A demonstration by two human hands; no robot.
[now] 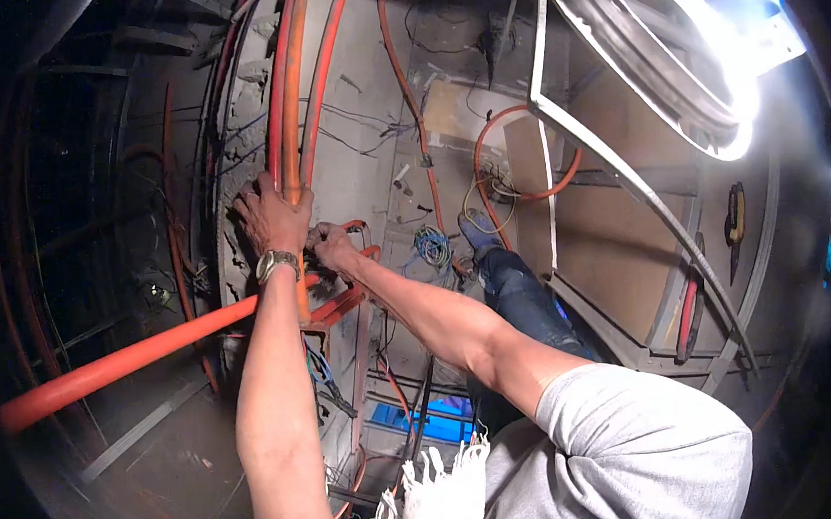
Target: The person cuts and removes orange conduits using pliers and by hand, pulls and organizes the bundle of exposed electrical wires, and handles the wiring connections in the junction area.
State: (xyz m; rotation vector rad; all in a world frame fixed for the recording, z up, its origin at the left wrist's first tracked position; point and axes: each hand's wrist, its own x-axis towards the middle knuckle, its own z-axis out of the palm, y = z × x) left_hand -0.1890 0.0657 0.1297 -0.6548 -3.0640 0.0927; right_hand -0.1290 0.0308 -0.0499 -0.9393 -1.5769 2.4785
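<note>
Several orange-red conduits [305,87] run down a rough concrete edge from the top of the view. My left hand [277,215], with a metal watch [276,264] on its wrist, lies over them, its fingers bent round the orange conduit in the middle. Just right of it is my right hand [333,246], fingers curled together beside a short bent orange conduit [362,234]; whatever is between those fingers is hidden. Below both hands, a thick orange conduit [147,344] slants out to the lower left.
A white cable with a bright lamp [744,64] hangs at the upper right. Pliers [735,224] and a red-handled tool [688,316] are at the right. Coiled wires [431,246] and a looped orange conduit [571,171] lie beyond my foot. Brown board [612,249] stands behind.
</note>
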